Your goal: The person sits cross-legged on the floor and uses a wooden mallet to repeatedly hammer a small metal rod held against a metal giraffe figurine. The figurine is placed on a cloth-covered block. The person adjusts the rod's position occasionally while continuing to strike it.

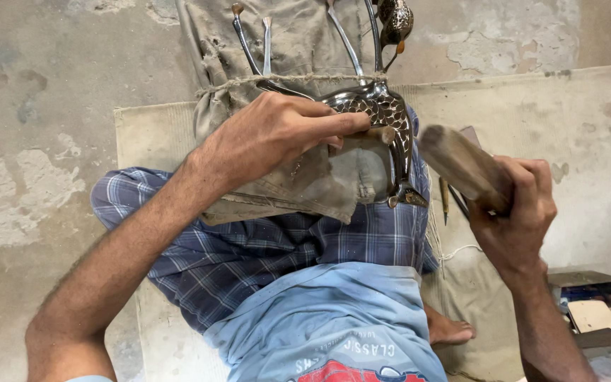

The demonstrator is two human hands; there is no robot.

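Observation:
A shiny metal animal figure (380, 106) with an engraved scale pattern lies on a cloth-wrapped block (298, 42) tied with twine, resting on my lap. My left hand (281, 134) presses a small chisel-like tool (383, 133) against the figure's body. Raised just to the right of the figure, my right hand (518, 209) grips a thick wooden mallet (461, 164). The figure's thin legs (249, 42) stick up toward the top of the view.
A beige mat (567, 127) covers the rough concrete floor (37, 141). Thin tools (445, 198) lie on the mat by my knee. A small box with cardboard pieces (592, 308) sits at lower right. My bare foot (450, 329) shows below.

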